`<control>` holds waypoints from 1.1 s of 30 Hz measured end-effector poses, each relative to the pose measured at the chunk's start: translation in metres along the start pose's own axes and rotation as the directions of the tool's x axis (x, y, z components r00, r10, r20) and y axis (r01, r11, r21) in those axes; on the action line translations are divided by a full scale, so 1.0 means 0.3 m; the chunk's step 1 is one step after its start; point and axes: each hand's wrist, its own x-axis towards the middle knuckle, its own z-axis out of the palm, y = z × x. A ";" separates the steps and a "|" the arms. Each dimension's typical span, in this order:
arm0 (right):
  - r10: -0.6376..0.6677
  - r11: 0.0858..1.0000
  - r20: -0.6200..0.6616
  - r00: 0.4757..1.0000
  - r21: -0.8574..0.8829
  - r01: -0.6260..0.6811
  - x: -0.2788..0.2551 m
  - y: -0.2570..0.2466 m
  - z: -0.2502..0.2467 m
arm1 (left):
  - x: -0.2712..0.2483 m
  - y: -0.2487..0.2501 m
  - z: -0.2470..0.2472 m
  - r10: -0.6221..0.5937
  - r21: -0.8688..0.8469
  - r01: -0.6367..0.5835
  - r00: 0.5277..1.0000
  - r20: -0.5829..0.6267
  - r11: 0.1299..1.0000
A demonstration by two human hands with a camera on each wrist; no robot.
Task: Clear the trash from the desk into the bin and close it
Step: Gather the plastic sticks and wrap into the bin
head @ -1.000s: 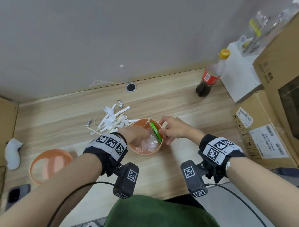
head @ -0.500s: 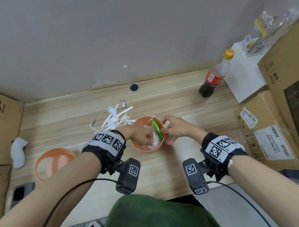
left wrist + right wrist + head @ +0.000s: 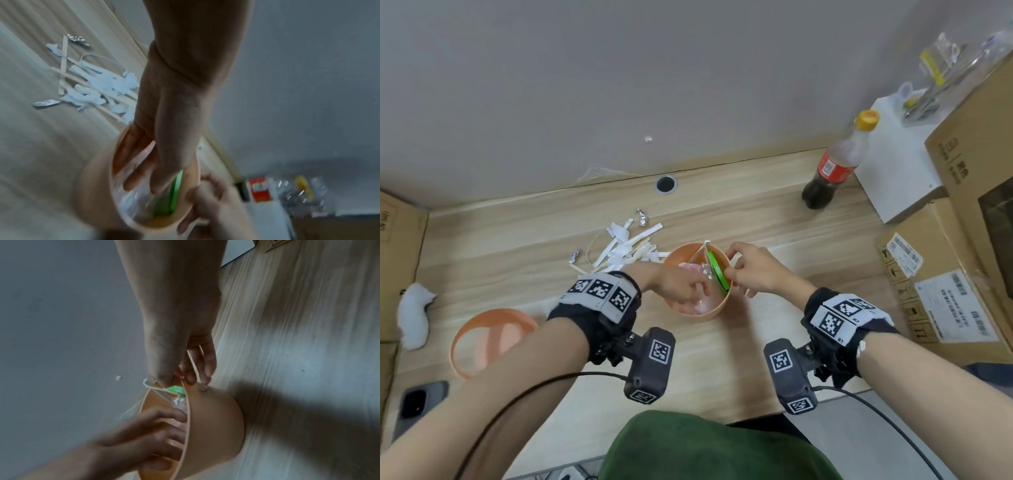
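Note:
A small orange bin point(image 3: 709, 313) stands mid-desk, holding clear plastic point(image 3: 703, 303) and a green wrapper point(image 3: 717, 274) upright against its right wall. My left hand point(image 3: 685, 284) reaches inside, its straight fingers point(image 3: 144, 170) pressing the plastic down beside the green wrapper point(image 3: 174, 194). My right hand point(image 3: 750, 270) pinches the bin's right rim, thumb inside and fingers point(image 3: 205, 368) outside the bin point(image 3: 216, 421). A pile of white paper strips and wooden sticks point(image 3: 626, 250) lies just left of the bin, with foil wrappers point(image 3: 642, 217) at its edges.
The bin's orange lid point(image 3: 489, 339) lies at the front left. A cola bottle point(image 3: 832, 171) stands back right before a white box point(image 3: 893, 171). Cardboard boxes point(image 3: 945, 291) line the right side. A phone point(image 3: 417, 401) and a white fluffy object point(image 3: 412, 315) sit far left.
My left hand's fingers have slid across the inside of the bin toward the green wrapper and press the plastic. The right hand keeps its hold on the rim.

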 end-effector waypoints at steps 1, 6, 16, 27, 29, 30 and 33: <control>-0.005 1.000 -0.047 0.999 -0.007 0.005 0.004 0.004 0.003 | -0.035 -0.003 -0.024 0.047 -0.141 -0.053 0.998 -0.045 0.989; 0.001 1.000 -0.191 0.982 0.010 0.001 0.020 0.018 0.001 | -0.114 -0.118 -0.112 -0.004 -0.488 -0.398 0.772 -0.636 0.777; 0.046 0.999 -0.147 0.988 0.027 -0.043 0.023 0.034 0.010 | 0.082 -0.560 0.034 -0.320 -0.314 0.126 0.633 -0.705 0.941; 0.050 0.999 -0.113 0.992 0.011 -0.049 0.010 0.036 0.018 | 0.152 -0.512 0.060 -0.231 -0.103 0.246 0.580 -0.781 0.964; 0.049 0.999 -0.107 0.993 0.009 -0.048 0.012 0.037 0.017 | 0.123 -0.496 0.041 -0.235 -0.134 0.215 0.562 -0.793 0.967; 0.050 0.999 -0.102 0.994 0.008 -0.049 0.014 0.038 0.016 | 0.107 -0.487 0.031 -0.237 -0.164 0.180 0.532 -0.813 0.970; 0.052 0.999 -0.090 0.995 0.003 -0.052 0.020 0.036 0.013 | 0.046 -0.452 -0.012 -0.288 -0.287 0.075 0.462 -0.839 0.955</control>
